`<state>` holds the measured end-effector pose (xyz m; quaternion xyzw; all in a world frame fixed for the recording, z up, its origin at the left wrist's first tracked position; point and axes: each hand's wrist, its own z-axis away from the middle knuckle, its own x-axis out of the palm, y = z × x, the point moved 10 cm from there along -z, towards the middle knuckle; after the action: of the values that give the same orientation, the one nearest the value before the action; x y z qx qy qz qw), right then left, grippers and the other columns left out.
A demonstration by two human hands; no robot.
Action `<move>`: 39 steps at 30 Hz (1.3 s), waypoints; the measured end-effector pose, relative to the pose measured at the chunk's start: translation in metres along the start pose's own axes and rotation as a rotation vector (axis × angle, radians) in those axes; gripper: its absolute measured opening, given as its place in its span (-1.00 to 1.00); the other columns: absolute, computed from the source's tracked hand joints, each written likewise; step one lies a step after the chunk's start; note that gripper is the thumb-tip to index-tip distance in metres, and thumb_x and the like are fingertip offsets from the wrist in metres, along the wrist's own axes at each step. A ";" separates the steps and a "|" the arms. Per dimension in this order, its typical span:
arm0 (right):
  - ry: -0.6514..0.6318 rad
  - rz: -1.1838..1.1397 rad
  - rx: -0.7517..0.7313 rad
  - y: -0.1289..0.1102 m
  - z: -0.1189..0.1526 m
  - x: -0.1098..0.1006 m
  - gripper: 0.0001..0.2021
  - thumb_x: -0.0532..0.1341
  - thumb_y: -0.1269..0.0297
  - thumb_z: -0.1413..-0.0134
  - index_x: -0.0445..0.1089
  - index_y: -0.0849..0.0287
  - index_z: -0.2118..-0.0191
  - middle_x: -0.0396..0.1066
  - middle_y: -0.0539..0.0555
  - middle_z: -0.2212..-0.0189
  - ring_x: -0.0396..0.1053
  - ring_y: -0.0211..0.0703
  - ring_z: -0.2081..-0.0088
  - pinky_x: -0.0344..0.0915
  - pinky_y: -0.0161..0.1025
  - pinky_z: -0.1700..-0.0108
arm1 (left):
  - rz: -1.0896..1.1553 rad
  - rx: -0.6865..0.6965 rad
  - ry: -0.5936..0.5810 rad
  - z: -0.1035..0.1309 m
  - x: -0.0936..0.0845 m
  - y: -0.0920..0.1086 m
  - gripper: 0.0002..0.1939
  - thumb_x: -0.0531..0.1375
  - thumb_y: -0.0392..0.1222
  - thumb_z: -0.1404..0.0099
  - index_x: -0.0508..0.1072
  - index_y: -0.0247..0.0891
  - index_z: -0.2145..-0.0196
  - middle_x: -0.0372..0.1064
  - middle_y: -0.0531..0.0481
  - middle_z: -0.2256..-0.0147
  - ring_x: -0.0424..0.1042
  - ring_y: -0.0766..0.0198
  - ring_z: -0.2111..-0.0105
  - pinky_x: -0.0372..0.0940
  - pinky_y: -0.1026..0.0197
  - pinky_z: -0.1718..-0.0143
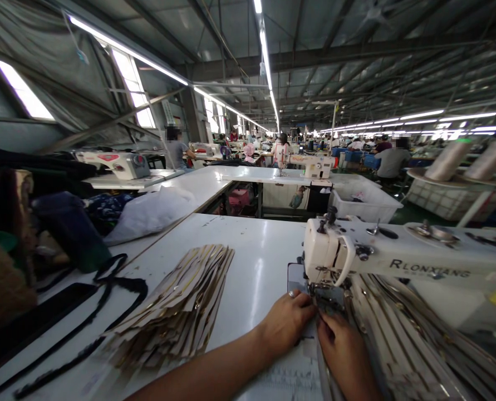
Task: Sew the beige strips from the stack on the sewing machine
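Note:
My left hand (288, 324), a ring on one finger, is closed just in front of the needle area of a white sewing machine (333, 250). My right hand (343, 348) pinches beside it, and the fingertips of both hands almost meet. A narrow pale fabric strip (323, 370) runs from the fingers toward me along the table; its upper end is hidden by the hands. To the left lies a fanned stack of pale strips (181, 301) with gold-coloured bits. More long strips (392, 328) hang together right of the needle, under the machine arm.
Black straps (118, 312) and a dark blue container (70, 228) crowd the left side, near a white plastic bag (153, 214). Thread cones (448, 159) stand at right. Beyond the table are a white bin (364, 200), another sewing machine (314, 166) and several seated people.

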<state>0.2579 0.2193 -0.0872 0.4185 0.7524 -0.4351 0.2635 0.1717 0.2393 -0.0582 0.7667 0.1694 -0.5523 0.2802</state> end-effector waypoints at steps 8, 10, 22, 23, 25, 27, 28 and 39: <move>-0.077 0.130 0.003 -0.003 0.000 0.008 -0.61 -0.08 0.40 -0.22 0.52 0.23 0.26 0.52 0.16 0.36 0.51 -0.05 0.35 0.40 -0.17 0.29 | -0.018 0.037 0.001 -0.004 0.000 0.002 -0.79 0.05 -0.26 -0.41 0.39 -0.30 0.06 0.34 -0.10 0.18 0.31 0.14 0.17 0.29 0.17 0.05; -0.101 0.161 0.008 -0.003 0.000 0.011 -0.61 -0.08 0.42 -0.22 0.52 0.23 0.26 0.52 0.16 0.36 0.51 -0.04 0.35 0.39 -0.17 0.31 | -0.028 0.047 -0.003 -0.004 0.000 0.003 -0.77 0.03 -0.28 -0.41 0.38 -0.31 0.04 0.35 -0.10 0.19 0.32 0.13 0.18 0.29 0.17 0.05; -0.165 0.210 -0.004 -0.004 0.000 0.018 -0.59 -0.11 0.44 -0.22 0.50 0.21 0.15 0.52 0.14 0.30 0.51 -0.06 0.29 0.39 -0.20 0.28 | -0.055 0.075 0.004 -0.008 0.000 0.005 -0.83 0.05 -0.31 -0.38 0.42 -0.34 0.15 0.34 -0.12 0.21 0.30 0.12 0.18 0.28 0.17 0.08; -0.163 0.219 -0.004 -0.005 0.000 0.018 -0.59 -0.11 0.44 -0.21 0.50 0.21 0.15 0.52 0.14 0.29 0.51 -0.07 0.29 0.39 -0.20 0.28 | -0.051 0.073 0.007 -0.008 0.000 0.004 -0.83 0.05 -0.31 -0.38 0.42 -0.34 0.15 0.34 -0.12 0.22 0.30 0.12 0.19 0.28 0.17 0.08; -0.159 0.238 -0.007 -0.005 -0.001 0.017 -0.58 -0.11 0.44 -0.21 0.50 0.21 0.12 0.52 0.15 0.27 0.52 -0.07 0.28 0.40 -0.21 0.28 | -0.051 0.071 0.015 -0.009 -0.001 0.003 -0.84 0.06 -0.30 -0.37 0.42 -0.33 0.18 0.34 -0.12 0.24 0.30 0.10 0.18 0.27 0.15 0.07; -0.164 0.257 -0.016 -0.006 -0.001 0.018 -0.58 -0.11 0.45 -0.21 0.50 0.20 0.11 0.52 0.15 0.25 0.52 -0.08 0.27 0.40 -0.23 0.28 | -0.053 0.072 0.023 -0.010 -0.001 0.003 -0.86 0.07 -0.31 -0.35 0.42 -0.31 0.21 0.34 -0.11 0.25 0.29 0.09 0.18 0.27 0.13 0.07; -0.169 0.267 -0.021 -0.007 -0.001 0.018 -0.58 -0.11 0.45 -0.22 0.49 0.21 0.09 0.52 0.15 0.24 0.52 -0.08 0.26 0.40 -0.23 0.29 | -0.055 0.072 0.026 -0.011 -0.001 0.002 -0.86 0.07 -0.31 -0.35 0.43 -0.31 0.22 0.35 -0.11 0.25 0.30 0.09 0.18 0.27 0.13 0.08; -0.240 0.339 -0.006 -0.011 -0.006 0.020 -0.61 -0.06 0.50 -0.21 0.47 0.20 0.06 0.52 0.15 0.20 0.51 -0.14 0.28 0.37 -0.31 0.33 | -0.083 0.050 0.032 -0.012 0.000 -0.001 -0.83 0.04 -0.33 -0.37 0.44 -0.31 0.27 0.35 -0.11 0.29 0.29 0.11 0.23 0.26 0.14 0.14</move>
<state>0.2378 0.2297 -0.0950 0.4837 0.6356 -0.4288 0.4220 0.1802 0.2478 -0.0554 0.7745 0.1919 -0.5551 0.2350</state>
